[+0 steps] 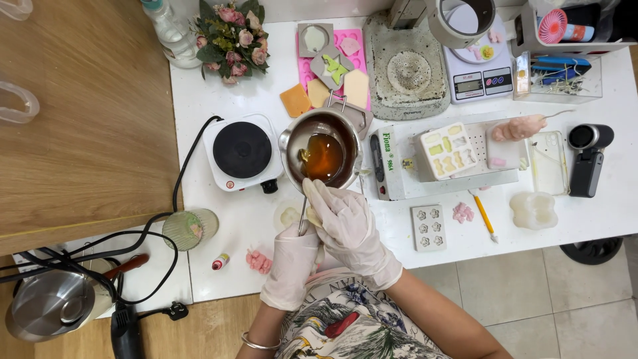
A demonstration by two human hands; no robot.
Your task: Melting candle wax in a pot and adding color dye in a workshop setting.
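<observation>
The pot (321, 151) sits mid-table (219, 100), with liquid (323, 157) in it. Left of it, just beside, stands the hotplate (242, 151). Behind the pot lie moulds (332, 63); left of these the flowers (232, 36), then a bottle (169, 32). Right of the moulds is a slab (407, 70), and further right a scale (477, 72). Right of the pot stands a box (387, 163), then a tray (448, 150). Before the tray lies a small mould (427, 227), a pen (484, 216) to its right. Both hands, left (292, 262) and right (345, 223), meet at the pot's near rim. A cup (191, 229) stands before the hotplate. A kettle (53, 302) is at the near left.
</observation>
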